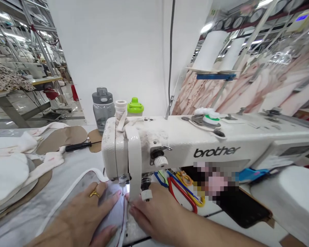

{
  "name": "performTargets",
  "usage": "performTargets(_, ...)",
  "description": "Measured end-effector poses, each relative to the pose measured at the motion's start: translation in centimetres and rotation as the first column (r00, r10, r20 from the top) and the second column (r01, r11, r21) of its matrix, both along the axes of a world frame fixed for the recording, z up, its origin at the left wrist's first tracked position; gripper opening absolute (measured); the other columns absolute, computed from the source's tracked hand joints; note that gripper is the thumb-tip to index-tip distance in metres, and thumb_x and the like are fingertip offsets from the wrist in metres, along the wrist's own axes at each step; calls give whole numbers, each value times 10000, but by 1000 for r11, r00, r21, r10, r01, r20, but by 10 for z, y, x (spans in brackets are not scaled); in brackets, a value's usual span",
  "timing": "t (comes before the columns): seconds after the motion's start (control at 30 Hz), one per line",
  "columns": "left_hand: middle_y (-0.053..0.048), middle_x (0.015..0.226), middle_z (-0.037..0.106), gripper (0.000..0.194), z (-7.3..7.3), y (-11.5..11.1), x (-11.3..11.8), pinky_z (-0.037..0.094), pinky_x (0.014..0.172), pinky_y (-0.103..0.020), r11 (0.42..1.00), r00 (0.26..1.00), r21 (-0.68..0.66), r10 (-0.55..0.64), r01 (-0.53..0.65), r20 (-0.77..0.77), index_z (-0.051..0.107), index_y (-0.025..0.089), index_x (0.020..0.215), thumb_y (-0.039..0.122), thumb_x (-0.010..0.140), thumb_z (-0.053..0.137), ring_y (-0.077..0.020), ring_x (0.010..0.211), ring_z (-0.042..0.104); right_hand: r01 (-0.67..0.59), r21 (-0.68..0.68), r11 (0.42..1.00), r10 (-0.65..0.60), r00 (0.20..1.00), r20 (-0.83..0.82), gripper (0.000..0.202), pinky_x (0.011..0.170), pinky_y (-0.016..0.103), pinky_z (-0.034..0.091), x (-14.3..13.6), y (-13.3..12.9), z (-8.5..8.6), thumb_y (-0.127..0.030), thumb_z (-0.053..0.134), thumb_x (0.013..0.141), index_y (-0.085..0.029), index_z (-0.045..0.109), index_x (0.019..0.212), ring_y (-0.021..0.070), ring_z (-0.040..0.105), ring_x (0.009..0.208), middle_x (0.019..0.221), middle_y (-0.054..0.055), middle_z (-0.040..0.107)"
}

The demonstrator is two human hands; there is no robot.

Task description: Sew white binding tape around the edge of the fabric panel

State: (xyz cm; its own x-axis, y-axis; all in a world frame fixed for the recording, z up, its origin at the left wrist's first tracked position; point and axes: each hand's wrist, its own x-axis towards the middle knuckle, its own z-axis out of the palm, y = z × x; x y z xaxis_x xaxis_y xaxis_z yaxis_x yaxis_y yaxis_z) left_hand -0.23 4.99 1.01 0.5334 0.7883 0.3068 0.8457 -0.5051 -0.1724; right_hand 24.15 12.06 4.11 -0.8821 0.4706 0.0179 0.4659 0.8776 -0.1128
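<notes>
A sheer pale fabric piece [83,185] with a white bound edge lies at the front of a white sewing machine [175,137]. Its right edge, marked by a thin dark red line, runs under the lit needle area. My left hand [90,209], a ring on one finger, rests on this fabric left of the needle, fingers apart and thumb spread toward me. Close to the needle on the right, my right hand [157,212] has curled fingers pinching the fabric's edge. The machine head partly hides the right fingers.
Scissors [181,193] with coloured handles and a phone [242,206] lie under the machine arm. Left are cut fabric pieces [10,171], brown templates [67,135] and a screwdriver [78,146]. Behind stand a grey bottle [103,108], a green-lidded bottle [135,106] and thread cones [211,49].
</notes>
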Motion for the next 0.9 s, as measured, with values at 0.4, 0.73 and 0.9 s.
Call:
performTargets(0.4, -129, 1169, 741, 458, -9, 5, 2, 600, 753, -426, 1000, 999, -22, 11, -10, 35, 656, 269, 1291, 453, 876, 599, -335, 992, 712, -11, 98, 995, 18, 997, -76, 279, 616, 315, 404, 4, -3, -4, -346, 460, 996, -207, 701, 972, 225, 613, 733, 807, 64, 697)
performTargets(0.73, -45, 1204, 716, 333, -4, 8, 6, 544, 904, -366, 998, 983, -24, -57, 62, 174, 611, 275, 1264, 309, 946, 517, -243, 1047, 664, -2, 34, 999, 4, 999, -43, 294, 663, 333, 438, 1, -1, -2, -326, 424, 1007, -211, 694, 991, 234, 637, 811, 887, 59, 707)
performTargets(0.9, -23, 1288, 696, 454, 18, 13, -9, 554, 934, -342, 981, 979, -65, -178, 185, 101, 591, 310, 1317, 414, 880, 655, -244, 1083, 674, -7, 61, 998, 9, 999, -36, 345, 646, 335, 423, 2, 1, -3, -344, 405, 1017, -204, 692, 887, 228, 630, 791, 851, 51, 699)
